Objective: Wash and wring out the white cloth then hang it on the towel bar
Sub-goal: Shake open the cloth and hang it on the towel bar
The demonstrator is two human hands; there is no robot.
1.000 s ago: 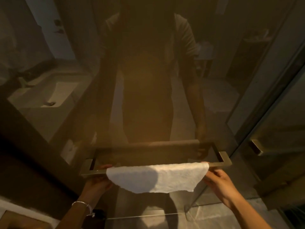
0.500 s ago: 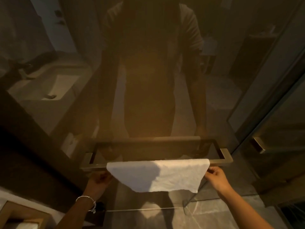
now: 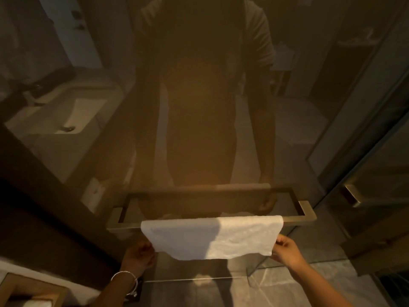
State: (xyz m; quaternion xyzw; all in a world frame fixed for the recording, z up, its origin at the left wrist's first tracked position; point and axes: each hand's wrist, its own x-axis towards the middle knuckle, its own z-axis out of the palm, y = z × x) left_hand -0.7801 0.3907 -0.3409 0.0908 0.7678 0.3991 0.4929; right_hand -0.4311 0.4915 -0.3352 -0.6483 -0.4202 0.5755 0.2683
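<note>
The white cloth [image 3: 212, 237] hangs spread flat over the square metal towel bar [image 3: 297, 218], which is fixed to a glass panel. My left hand [image 3: 138, 254], with a bracelet on its wrist, pinches the cloth's lower left corner. At the lower right corner my right hand [image 3: 286, 249] grips the cloth's edge between thumb and fingers. Shadow covers the left half of the cloth.
The glass panel [image 3: 199, 129] reflects a person, a sink [image 3: 73, 116] at the left and the room behind. A door handle [image 3: 352, 196] sits on the glass door at the right. Marble floor [image 3: 309, 282] lies below. A wooden box [image 3: 33, 293] is at bottom left.
Both hands slid down from the bar to the cloth's lower corners. The cloth now hangs lower and flatter on the bar.
</note>
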